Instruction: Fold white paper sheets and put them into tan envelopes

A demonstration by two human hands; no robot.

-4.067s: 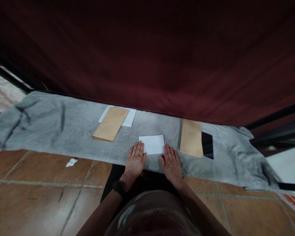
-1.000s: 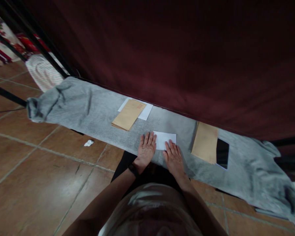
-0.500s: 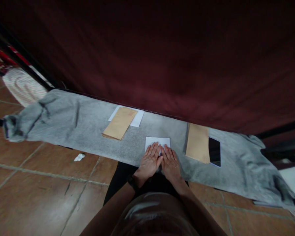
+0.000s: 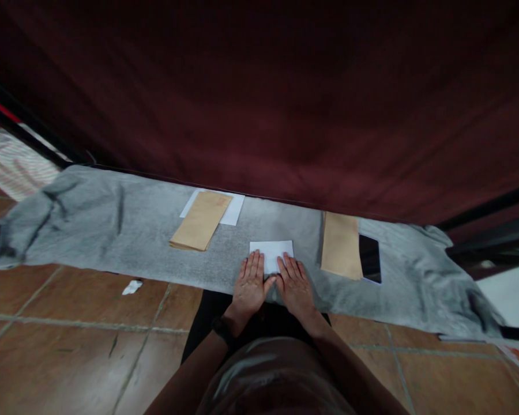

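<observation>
A folded-looking sheet of white paper lies flat on the grey cloth in front of me. On its left side rests my left hand, palm down with fingers stretched out. My right hand lies flat on the paper's right side, fingers extended, its thumb close to the left thumb. Neither hand grips anything. To the left, a stack of brown envelopes sits partly over white paper sheets. Another stack of brown envelopes lies to the right of my right hand.
A dark-screened phone touches the right envelope stack. Grey cloth covers the narrow surface, and a dark red curtain hangs along its far edge. Crumpled white paper lies on the tiled floor.
My hands have slid apart over the white paper, the left one leftward and the right one rightward, uncovering its middle. The view has shifted slightly.
</observation>
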